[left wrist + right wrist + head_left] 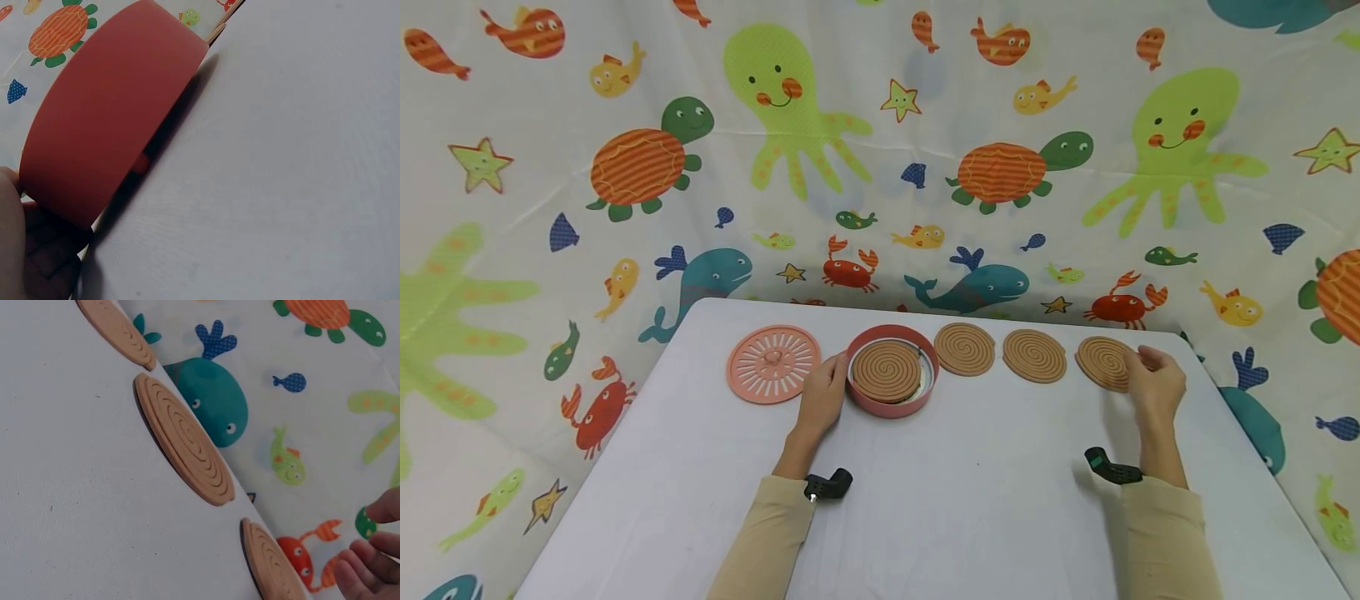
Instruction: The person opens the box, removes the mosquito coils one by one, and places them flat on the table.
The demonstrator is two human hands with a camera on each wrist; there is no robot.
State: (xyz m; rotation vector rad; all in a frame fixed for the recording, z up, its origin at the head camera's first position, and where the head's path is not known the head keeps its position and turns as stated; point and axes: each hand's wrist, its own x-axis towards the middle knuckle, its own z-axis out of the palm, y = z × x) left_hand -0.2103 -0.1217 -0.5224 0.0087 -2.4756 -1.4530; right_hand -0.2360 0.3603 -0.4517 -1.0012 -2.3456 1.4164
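My left hand point(823, 393) grips the left side of a round red mosquito coil holder point(891, 408), whose red side wall point(112, 112) fills much of the left wrist view. Inside it lies a brown spiral mosquito coil point(886, 371). To the right, my right hand point(1156, 387) is at the right edge of the rightmost mosquito coil point(1102, 363). In the right wrist view, its fingers point(369, 565) are loosely bent beside that coil point(272, 565), with a gap between thumb and fingers.
Two more mosquito coils, one near the holder point(965, 349) and one farther right point(1034, 356), lie in the row. Left of the holder is a pink slotted lid point(775, 364) with a small central knob. A sea-animal curtain point(865, 167) hangs behind the white table point(970, 500).
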